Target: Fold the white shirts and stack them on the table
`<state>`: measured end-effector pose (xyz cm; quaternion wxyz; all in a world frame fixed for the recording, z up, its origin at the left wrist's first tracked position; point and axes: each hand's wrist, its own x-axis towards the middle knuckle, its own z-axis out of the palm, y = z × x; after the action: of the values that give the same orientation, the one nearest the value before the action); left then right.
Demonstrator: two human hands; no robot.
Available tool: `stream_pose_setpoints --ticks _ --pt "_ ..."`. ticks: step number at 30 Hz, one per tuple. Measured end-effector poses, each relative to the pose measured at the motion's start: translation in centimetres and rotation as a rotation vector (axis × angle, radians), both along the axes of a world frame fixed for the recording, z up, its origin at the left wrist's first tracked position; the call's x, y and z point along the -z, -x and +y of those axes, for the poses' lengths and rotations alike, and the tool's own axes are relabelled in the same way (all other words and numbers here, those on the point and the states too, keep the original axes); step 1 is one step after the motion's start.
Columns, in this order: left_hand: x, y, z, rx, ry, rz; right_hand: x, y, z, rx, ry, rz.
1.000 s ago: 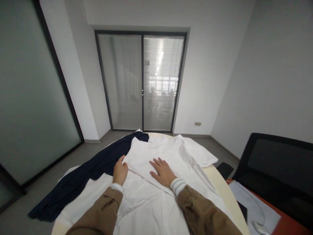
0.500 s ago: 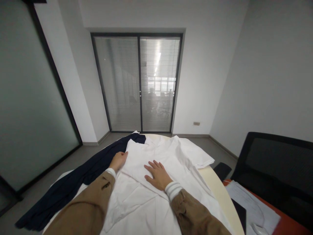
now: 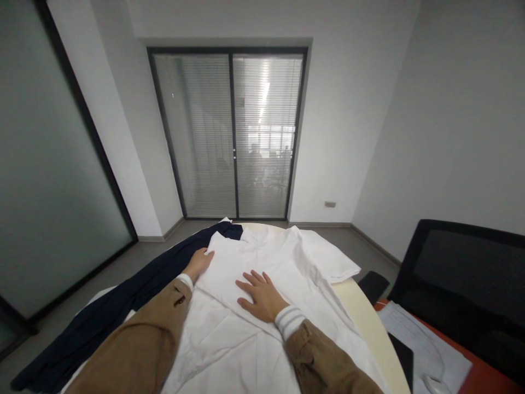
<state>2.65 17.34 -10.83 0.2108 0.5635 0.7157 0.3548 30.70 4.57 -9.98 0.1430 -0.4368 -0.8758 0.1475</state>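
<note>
Even, moderate indoor brightness is recorded across the scene. Light is admitted mainly through the slatted blinds of the glazed double door (image 3: 266, 131), with glare concentrated on the right pane around a bright strip lamp (image 3: 264, 101) beyond the glass. Only soft shadows are cast, chiefly along the folds of the white shirt (image 3: 229, 334). The frosted glass partition (image 3: 53, 180) is rendered dim. Strong wide-angle distortion is present towards the frame edges, and no marked blur is detected
</note>
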Motion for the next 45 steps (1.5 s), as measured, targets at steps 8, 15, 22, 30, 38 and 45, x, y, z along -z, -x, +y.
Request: stream_pose_setpoints --ticks 8,15,22,30,38,45 --pt "-0.6 0.9 -1.0 0.071 0.059 0.041 0.1 -0.2 0.0 0.004 0.000 0.007" --pt "-2.6 4.7 -5.2 0.336 0.328 -0.113 0.3 -0.2 0.1 0.006 0.004 -0.002" --pt "-3.3 4.3 -6.3 0.323 0.175 -0.201 0.3 -0.1 -0.1 0.018 0.006 0.002" --pt "-2.5 2.3 -7.0 0.201 0.197 -0.152 0.0 -0.1 -0.5 -0.040 -0.021 -0.024" --pt "-5.4 -0.7 -8.3 0.322 0.062 -0.156 0.3 -0.2 -0.4 -0.038 -0.029 -0.057" --pt "-6.1 -4.4 -8.6 0.402 -0.067 -0.103 0.4 -0.4 -0.5 -0.088 -0.056 -0.060"
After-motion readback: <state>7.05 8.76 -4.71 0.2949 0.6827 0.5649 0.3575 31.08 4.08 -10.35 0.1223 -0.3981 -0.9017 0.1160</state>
